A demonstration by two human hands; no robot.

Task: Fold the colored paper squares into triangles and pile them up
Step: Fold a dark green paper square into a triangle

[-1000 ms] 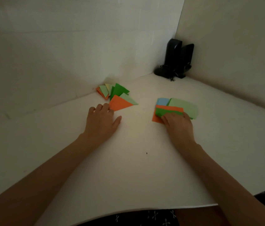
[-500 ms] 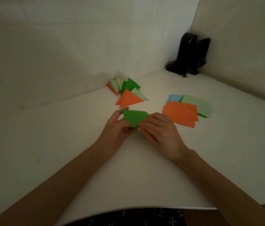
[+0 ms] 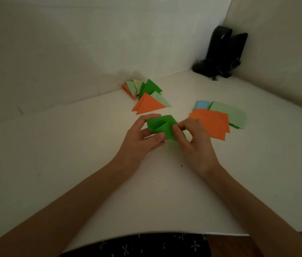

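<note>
The green paper (image 3: 162,125) was half bent and sat between both hands near the middle of the tabletop (image 3: 90,164). The left hand (image 3: 141,140) pinched its left side between thumb and fingers, and the right hand (image 3: 193,140) pinched its right side with curled fingers. Behind the left hand, the triangles (image 3: 147,93) lay in a messy pile by the wall with an orange one in front, the squares (image 3: 219,121) lay flat just beside the right hand with an orange one on top, and a black thing (image 3: 220,52) stood far back in the corner.
</note>
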